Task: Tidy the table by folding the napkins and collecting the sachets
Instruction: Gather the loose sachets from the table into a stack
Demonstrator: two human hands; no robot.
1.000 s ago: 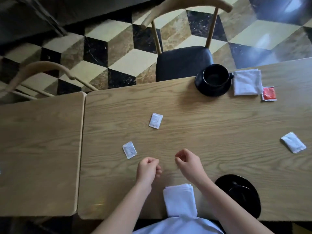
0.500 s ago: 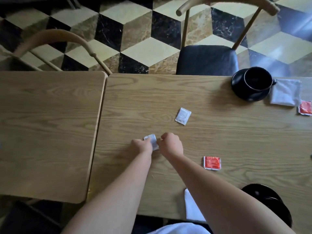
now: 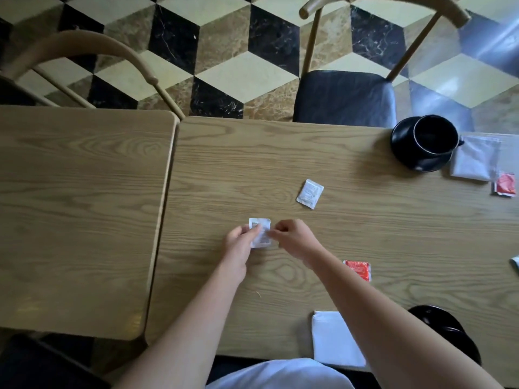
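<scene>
My left hand (image 3: 238, 241) and my right hand (image 3: 292, 238) both pinch a white sachet (image 3: 261, 233) just above the wooden table (image 3: 365, 226), left of its middle. A second white sachet (image 3: 310, 194) lies flat beyond it to the right. One red sachet (image 3: 357, 270) lies beside my right forearm, another red sachet (image 3: 505, 185) at the far right edge. A folded white napkin (image 3: 335, 342) lies at the near edge, partly under my right arm. Another folded napkin (image 3: 476, 158) lies next to the black cup.
A black cup on a saucer (image 3: 425, 141) stands at the far right. A black saucer (image 3: 446, 329) sits at the near edge under my right arm. A second table (image 3: 78, 220) adjoins on the left. Two chairs (image 3: 345, 96) stand beyond, over a checkered floor.
Both hands reached forward and left from the near edge to the white sachet, then lifted it between their fingertips. The view shifted left and closer.
</scene>
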